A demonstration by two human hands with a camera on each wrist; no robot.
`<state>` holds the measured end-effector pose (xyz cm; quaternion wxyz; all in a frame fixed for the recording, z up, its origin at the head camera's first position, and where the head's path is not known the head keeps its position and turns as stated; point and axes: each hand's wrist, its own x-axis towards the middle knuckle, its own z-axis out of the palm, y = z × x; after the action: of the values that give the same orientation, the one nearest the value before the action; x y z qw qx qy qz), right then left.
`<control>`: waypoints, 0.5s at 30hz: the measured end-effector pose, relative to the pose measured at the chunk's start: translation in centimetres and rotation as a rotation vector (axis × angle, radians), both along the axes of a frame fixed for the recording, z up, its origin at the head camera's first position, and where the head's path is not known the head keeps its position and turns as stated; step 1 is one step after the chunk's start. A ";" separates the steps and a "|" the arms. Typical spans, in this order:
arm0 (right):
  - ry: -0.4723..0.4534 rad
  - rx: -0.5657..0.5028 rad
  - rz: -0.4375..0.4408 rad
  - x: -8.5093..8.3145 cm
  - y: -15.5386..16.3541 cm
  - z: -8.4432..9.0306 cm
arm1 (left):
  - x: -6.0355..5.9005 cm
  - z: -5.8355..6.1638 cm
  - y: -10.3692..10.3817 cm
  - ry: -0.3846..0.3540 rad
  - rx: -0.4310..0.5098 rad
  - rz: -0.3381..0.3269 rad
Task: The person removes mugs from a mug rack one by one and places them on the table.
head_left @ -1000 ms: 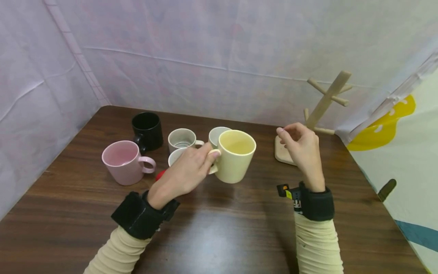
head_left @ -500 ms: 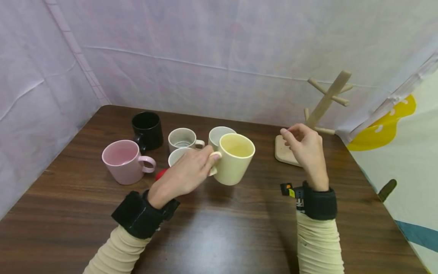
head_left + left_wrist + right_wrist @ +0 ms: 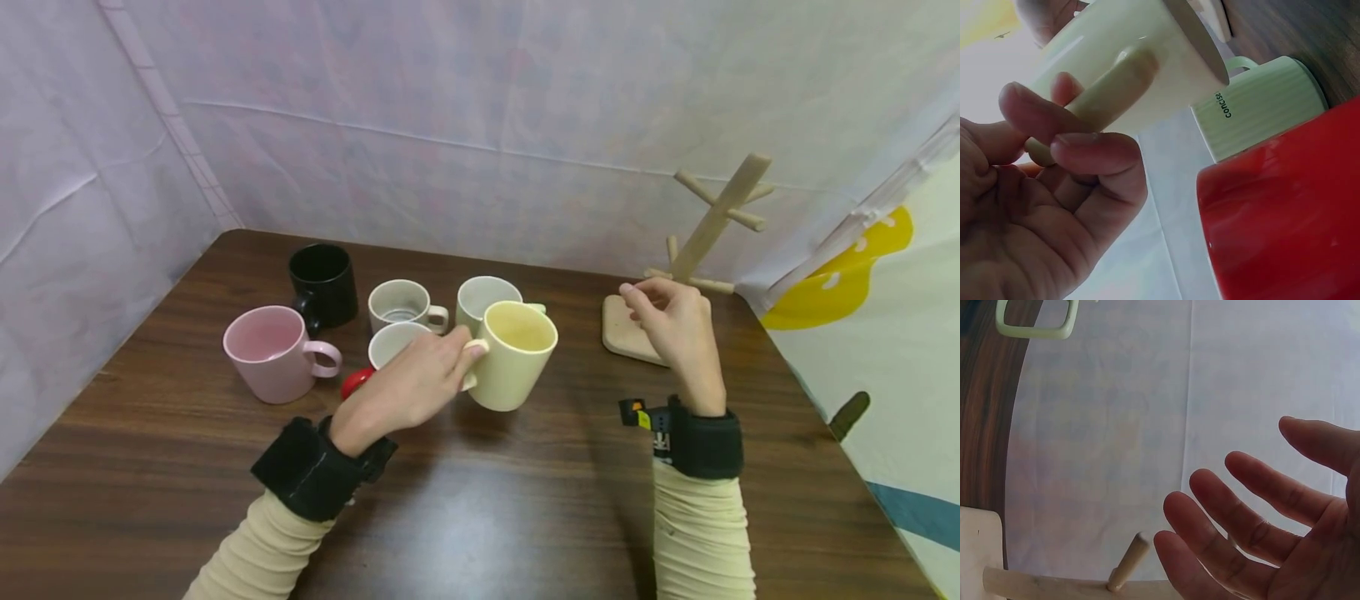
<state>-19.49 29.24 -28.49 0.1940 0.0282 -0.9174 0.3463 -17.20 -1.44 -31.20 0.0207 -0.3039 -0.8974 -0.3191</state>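
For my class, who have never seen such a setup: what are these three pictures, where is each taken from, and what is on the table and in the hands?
These are three views of one moment. A person wears a camera on the head and one on each wrist, in the black bands. The head view looks down at a dark wooden table. The left hand grips the handle of a yellow mug, lifted and tilted. The left wrist view shows the fingers curled round that handle from below. The right hand holds nothing; its fingers are loosely spread near a wooden mug tree, as the right wrist view shows. Also on the table: a pink mug, a black mug, a grey mug, a pale green mug, and a red mug, white inside.
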 end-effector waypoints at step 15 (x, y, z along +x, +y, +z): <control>-0.018 0.020 -0.041 0.0 0.8 0.1 | 0.0 -0.6 0.2 -0.026 0.001 -0.024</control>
<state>-19.52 30.01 -28.43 0.1927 0.0081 -0.9229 0.3333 -17.20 -1.23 -31.77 0.0052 -0.3103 -0.8938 -0.3238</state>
